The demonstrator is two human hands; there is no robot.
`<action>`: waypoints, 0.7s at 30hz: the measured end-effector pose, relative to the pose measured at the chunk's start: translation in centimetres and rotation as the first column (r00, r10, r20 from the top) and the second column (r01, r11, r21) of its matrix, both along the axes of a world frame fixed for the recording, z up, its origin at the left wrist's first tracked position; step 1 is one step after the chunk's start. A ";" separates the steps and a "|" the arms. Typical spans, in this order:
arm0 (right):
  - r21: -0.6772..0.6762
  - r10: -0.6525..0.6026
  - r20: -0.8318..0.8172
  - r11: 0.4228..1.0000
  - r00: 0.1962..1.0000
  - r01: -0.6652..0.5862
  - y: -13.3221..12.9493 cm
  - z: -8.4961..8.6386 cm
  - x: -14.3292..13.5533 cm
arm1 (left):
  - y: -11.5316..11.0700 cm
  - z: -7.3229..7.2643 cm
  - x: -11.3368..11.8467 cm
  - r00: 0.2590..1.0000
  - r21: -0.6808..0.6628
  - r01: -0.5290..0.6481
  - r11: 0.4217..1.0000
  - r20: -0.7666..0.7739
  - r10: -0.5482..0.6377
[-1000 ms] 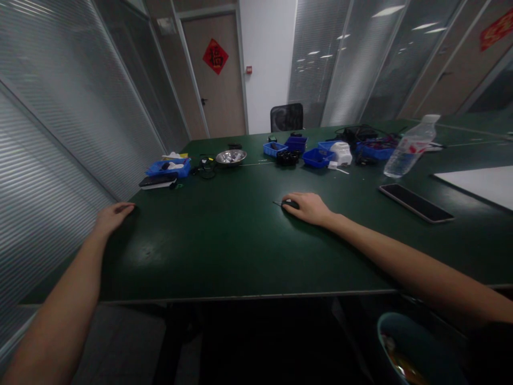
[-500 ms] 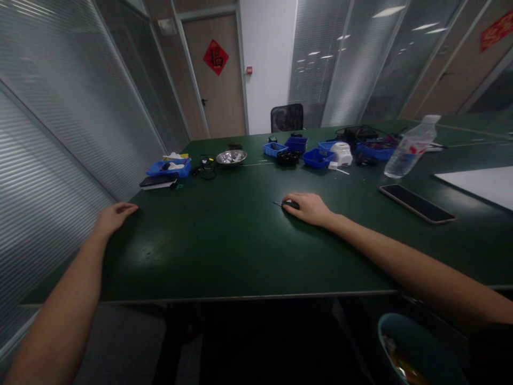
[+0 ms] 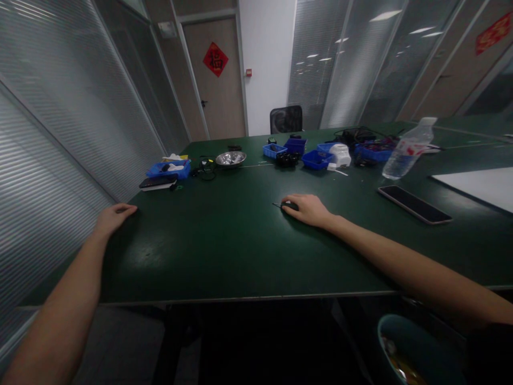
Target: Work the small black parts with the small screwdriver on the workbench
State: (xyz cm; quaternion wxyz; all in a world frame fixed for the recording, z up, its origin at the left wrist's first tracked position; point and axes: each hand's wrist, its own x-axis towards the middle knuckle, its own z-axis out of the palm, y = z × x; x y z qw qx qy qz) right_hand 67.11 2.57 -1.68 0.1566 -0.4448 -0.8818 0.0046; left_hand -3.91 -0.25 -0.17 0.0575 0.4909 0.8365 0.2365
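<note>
My right hand (image 3: 306,208) rests on the green table (image 3: 208,230), its fingers wrapped round a screwdriver (image 3: 289,205) with a short black handle. The tool's thin metal shaft points left, low over the tabletop. At the table's left edge lies my left hand (image 3: 114,218), fingers drawn together, with nothing visible in them. Beyond it are a dark flat case (image 3: 157,182) and a blue tray (image 3: 170,171) with white pieces inside. A round metal bowl (image 3: 231,159) with small items stands farther back.
Blue bins (image 3: 316,159), a black cable coil (image 3: 287,159) and a white device (image 3: 340,155) stand toward the back. On the right are a water bottle (image 3: 409,149), a phone (image 3: 414,204) and a white sheet (image 3: 481,184). A bin (image 3: 387,326) sits below the front edge.
The view has shifted very slightly. Both hands stay where they were, and the screwdriver remains in my right hand.
</note>
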 end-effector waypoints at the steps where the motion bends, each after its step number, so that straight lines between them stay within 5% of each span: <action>1: -0.002 0.002 -0.001 1.000 1.000 -0.002 -0.1 0.1 0.0 | 0.1 0.0 0.2 0.999 0.004 -0.032 0.999 0.038 0.032; 13: -0.013 0.007 0.013 1.000 1.000 -0.006 -0.3 0.4 -0.1 | 0.6 0.4 1.7 0.898 0.017 -0.207 0.978 0.400 0.183; 21: 0.016 0.002 0.012 1.000 1.000 -0.003 -0.2 0.0 -0.2 | 1.0 0.2 3.3 0.956 0.135 -0.262 0.956 0.169 0.238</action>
